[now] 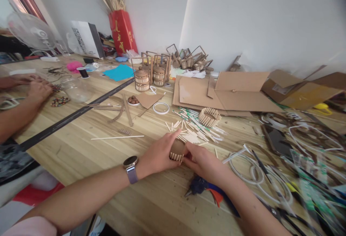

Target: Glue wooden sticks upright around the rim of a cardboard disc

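Between my hands is a small round cardboard basket (177, 151) with short wooden sticks standing along its near side. My left hand (159, 153) curls around its left edge, thumb on the far side. On the right edge, the fingers of my right hand (198, 160) are pinched at the sticks; whether a loose stick is among them I cannot make out. Just beyond lie loose cut sticks (193, 135) in a heap. A larger ring of upright sticks (209, 117) sits past them. A dark blue glue gun (198, 185) rests beneath my right forearm.
Flattened cardboard (200, 91) lies at the back, near finished miniature baskets (142, 79). Tape rolls, scissors and a phone (277, 140) clutter the right side. White tape ring (161, 108) lies mid-table. Another person's hands (40, 88) work with beads at the left.
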`<state>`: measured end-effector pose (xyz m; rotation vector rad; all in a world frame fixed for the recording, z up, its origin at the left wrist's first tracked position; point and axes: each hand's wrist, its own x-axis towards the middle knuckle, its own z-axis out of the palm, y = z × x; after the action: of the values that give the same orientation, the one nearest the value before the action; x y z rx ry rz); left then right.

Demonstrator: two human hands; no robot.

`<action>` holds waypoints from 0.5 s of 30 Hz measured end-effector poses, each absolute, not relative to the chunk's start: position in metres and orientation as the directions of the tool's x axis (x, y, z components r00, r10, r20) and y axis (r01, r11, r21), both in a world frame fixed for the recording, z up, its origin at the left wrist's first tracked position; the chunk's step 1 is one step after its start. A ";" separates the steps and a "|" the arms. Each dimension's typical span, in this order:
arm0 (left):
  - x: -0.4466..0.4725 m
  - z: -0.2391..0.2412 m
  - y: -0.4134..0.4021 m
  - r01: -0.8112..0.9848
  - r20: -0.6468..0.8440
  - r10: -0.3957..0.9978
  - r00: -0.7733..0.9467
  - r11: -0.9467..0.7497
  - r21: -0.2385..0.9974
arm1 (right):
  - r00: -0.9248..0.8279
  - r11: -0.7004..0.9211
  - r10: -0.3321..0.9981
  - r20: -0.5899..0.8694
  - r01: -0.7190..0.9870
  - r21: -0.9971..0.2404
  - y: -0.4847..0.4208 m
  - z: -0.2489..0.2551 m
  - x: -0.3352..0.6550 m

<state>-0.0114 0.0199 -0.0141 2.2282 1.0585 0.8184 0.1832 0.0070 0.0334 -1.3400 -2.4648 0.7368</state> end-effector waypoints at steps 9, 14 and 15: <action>-0.010 -0.013 0.020 0.492 0.287 0.813 0.506 -0.546 0.678 | -0.553 0.444 0.832 -0.046 0.713 -0.542 0.007 0.033 0.183; -0.012 -0.011 0.020 0.486 0.282 0.819 0.501 -0.535 0.691 | -0.510 0.386 0.854 -0.102 0.753 -0.533 0.007 0.040 0.184; -0.013 -0.011 0.020 0.484 0.279 0.818 0.504 -0.534 0.693 | -0.494 0.365 0.862 -0.114 0.761 -0.537 0.006 0.043 0.185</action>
<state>-0.0130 0.0202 -0.0112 2.2081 1.0636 0.8126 0.1852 0.0059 0.0434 -1.4665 -2.4355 0.8039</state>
